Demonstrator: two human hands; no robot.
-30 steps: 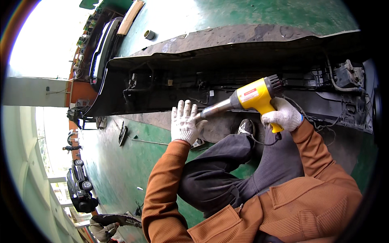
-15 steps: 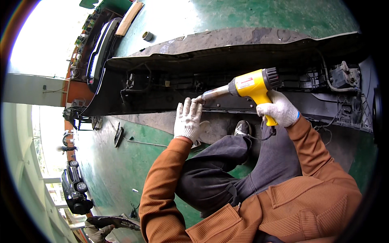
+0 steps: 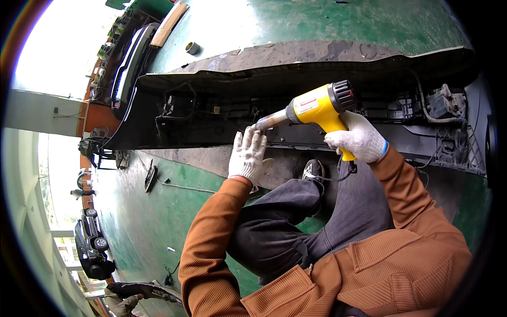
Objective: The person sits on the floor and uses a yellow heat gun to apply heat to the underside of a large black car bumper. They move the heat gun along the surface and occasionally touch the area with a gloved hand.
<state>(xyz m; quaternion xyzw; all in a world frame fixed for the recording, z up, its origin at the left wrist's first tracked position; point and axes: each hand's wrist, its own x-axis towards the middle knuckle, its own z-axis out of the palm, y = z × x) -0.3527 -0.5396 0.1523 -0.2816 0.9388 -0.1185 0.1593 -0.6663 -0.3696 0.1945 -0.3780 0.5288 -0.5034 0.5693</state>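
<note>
My right hand [image 3: 360, 138], in a white knit glove, is wrapped round the handle of a yellow heat gun [image 3: 316, 107]. The gun's metal nozzle points left, and its tip is close by the fingertips of my left hand [image 3: 247, 157]. That hand, gloved too, lies flat with fingers stretched out on the near edge of a long black car bumper [image 3: 206, 138]. The bumper lies inner side up across the floor in front of me. Wiring and brackets [image 3: 446, 103] show inside it, mostly toward its right end.
My bent legs and a shoe [image 3: 313, 170] are just this side of the bumper. Beyond it stand a small can [image 3: 192, 48] and another bumper [image 3: 132, 68]. A cable [image 3: 190, 187] runs over the green floor. Far left are a dark car [image 3: 94, 245] and a person [image 3: 120, 302].
The heat gun has shifted slightly left and up with my right hand, its body tilting a little more. My left hand has stayed nearly in place. The view has moved slightly.
</note>
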